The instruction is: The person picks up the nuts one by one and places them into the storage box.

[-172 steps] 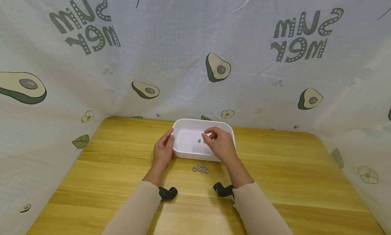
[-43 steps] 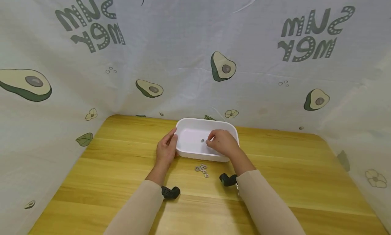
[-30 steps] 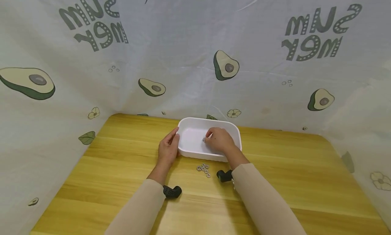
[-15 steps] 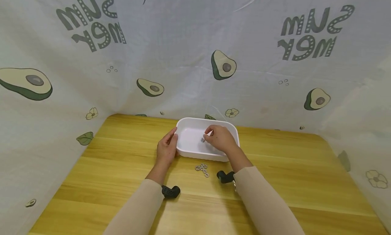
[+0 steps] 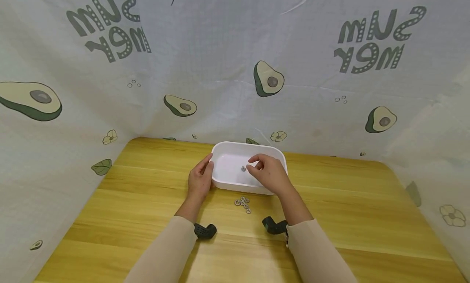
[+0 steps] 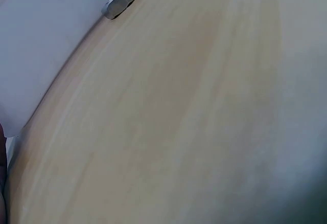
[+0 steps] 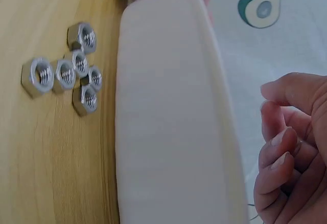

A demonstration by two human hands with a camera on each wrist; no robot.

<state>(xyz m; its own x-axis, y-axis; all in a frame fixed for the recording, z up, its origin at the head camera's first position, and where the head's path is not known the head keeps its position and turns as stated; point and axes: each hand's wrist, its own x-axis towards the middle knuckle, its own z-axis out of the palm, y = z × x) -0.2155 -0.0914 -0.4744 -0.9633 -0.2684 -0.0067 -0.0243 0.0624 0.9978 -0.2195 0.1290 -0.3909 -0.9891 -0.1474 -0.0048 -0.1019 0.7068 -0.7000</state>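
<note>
A white tray [image 5: 227, 187] stands near the table's back edge. My left hand [image 5: 200, 180] holds its left end, with thumb and index finger at the rim. My right hand [image 5: 271, 173] hovers above the right half of the tray. Its thumb and index finger are slightly apart, and nothing shows between them. Just left of those fingertips, small metal nuts [image 5: 243, 168] sit close together on the tray floor; how many is unclear. In front of the tray lies a loose group of several hex nuts [image 7: 65, 75] on the wood, beside the tray's outer wall [image 7: 163, 106].
The wooden table [image 5: 147, 201] carries everything. A patterned cloth [image 5: 220, 70] with avocado prints hangs behind it and along both sides. Dark wrist-worn devices [image 5: 205, 231] sit at both wrists, below the hands.
Several seconds ago more nuts lay in front of the tray. Over the last second, my right hand has risen off the nuts in the tray and its fingertips have parted. The left hand stays put.
</note>
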